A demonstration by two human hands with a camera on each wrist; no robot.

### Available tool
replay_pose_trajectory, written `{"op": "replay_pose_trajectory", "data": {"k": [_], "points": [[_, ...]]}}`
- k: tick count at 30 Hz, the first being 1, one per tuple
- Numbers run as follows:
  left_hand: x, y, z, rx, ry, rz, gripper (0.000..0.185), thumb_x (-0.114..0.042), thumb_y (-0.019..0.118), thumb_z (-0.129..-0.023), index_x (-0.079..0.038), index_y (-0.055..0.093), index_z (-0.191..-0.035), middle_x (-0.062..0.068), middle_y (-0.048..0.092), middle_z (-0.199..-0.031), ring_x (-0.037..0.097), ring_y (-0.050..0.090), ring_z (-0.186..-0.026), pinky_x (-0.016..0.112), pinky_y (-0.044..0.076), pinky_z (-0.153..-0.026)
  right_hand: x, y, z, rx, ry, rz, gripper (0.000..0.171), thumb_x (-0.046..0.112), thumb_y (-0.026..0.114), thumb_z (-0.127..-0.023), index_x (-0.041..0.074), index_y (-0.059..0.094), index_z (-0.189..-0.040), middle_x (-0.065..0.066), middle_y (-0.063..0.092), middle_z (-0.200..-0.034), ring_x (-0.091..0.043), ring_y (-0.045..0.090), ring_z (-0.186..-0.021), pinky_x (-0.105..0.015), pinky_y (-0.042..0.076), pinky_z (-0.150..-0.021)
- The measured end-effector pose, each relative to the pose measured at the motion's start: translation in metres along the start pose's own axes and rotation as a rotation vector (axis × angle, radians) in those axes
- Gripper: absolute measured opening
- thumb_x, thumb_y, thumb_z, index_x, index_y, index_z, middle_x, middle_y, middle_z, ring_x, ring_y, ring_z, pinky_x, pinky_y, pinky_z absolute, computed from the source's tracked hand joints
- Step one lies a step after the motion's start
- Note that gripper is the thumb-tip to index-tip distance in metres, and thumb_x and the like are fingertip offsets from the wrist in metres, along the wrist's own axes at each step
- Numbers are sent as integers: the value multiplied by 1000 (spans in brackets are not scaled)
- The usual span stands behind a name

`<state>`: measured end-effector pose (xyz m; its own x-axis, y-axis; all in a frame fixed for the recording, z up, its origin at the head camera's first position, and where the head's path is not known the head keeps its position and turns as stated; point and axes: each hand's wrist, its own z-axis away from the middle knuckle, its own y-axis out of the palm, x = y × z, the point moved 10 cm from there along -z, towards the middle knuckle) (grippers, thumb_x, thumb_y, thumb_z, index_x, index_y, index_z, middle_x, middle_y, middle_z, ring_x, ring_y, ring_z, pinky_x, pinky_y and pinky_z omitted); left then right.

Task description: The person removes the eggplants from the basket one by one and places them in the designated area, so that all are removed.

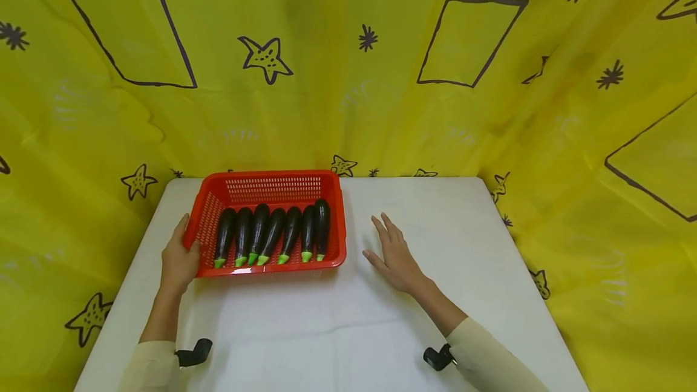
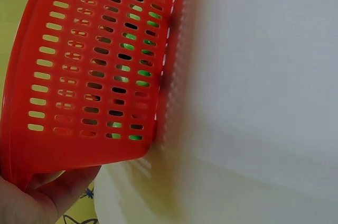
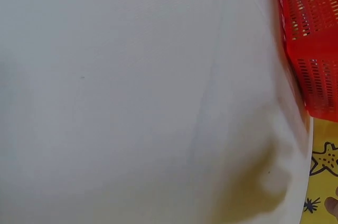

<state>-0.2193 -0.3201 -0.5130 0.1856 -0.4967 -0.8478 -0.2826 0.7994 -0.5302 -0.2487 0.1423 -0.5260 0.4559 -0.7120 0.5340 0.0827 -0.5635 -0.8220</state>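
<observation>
A red plastic basket [image 1: 321,264] with slotted walls stands on the left part of the white table. Several dark eggplants [image 1: 274,228] lie side by side in it, green stem ends toward me. My left hand [image 1: 179,262] grips the basket's left rim; in the left wrist view, fingers of that hand [image 2: 31,203] show at the rim of the basket [image 2: 79,152]. To the basket's right, apart from it, my right hand [image 1: 396,259] is held over the table, fingers straight and holding nothing. Only fingertips [image 3: 332,206] of it show in the right wrist view.
Yellow cloth [image 1: 327,114] with drawn stars and four-sided shapes hangs behind and beside the white table [image 1: 337,343]. A black wrist-camera mount [image 1: 195,352] sits by the left sleeve, another black mount [image 1: 437,358] by the right.
</observation>
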Motion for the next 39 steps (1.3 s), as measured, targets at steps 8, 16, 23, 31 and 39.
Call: {"op": "replay_pose_trajectory", "data": {"k": [8,16,23,31,39], "points": [[7,7,-13,132,-69,43,59,-12,48,-109,7,25,-160,37,52,-132,22,63,-91,24,54,-64,20,0,-25,24,-11,12,83,44,60,-103,14,16,-168,-19,12,-172,-42,18,-155,-67,23,-120],[18,18,-31,389,-94,225,64,-27,48,-112,13,23,-155,28,56,-124,6,66,-86,32,62,-73,44,6,-46,33,-45,11,85,48,60,-102,13,20,-168,-16,11,-173,-39,18,-155,-67,32,-116],[27,25,-38,493,-176,290,72,-31,52,-111,8,17,-159,18,58,-127,13,70,-95,43,63,-81,62,16,-64,54,-64,-2,86,46,65,-100,13,23,-167,-17,12,-173,-37,17,-156,-63,35,-115],[25,30,-38,519,-154,277,68,-15,54,-108,9,17,-159,35,47,-143,23,70,-100,47,62,-83,70,25,-80,65,-73,37,88,45,68,-99,12,22,-166,-21,13,-171,-39,18,-155,-64,33,-116],[29,31,-40,503,-163,266,65,-13,52,-108,9,18,-159,36,46,-142,23,70,-99,46,62,-81,81,34,-96,77,-137,130,86,44,68,-100,7,25,-165,-24,14,-170,-40,14,-156,-60,20,-123]]}}
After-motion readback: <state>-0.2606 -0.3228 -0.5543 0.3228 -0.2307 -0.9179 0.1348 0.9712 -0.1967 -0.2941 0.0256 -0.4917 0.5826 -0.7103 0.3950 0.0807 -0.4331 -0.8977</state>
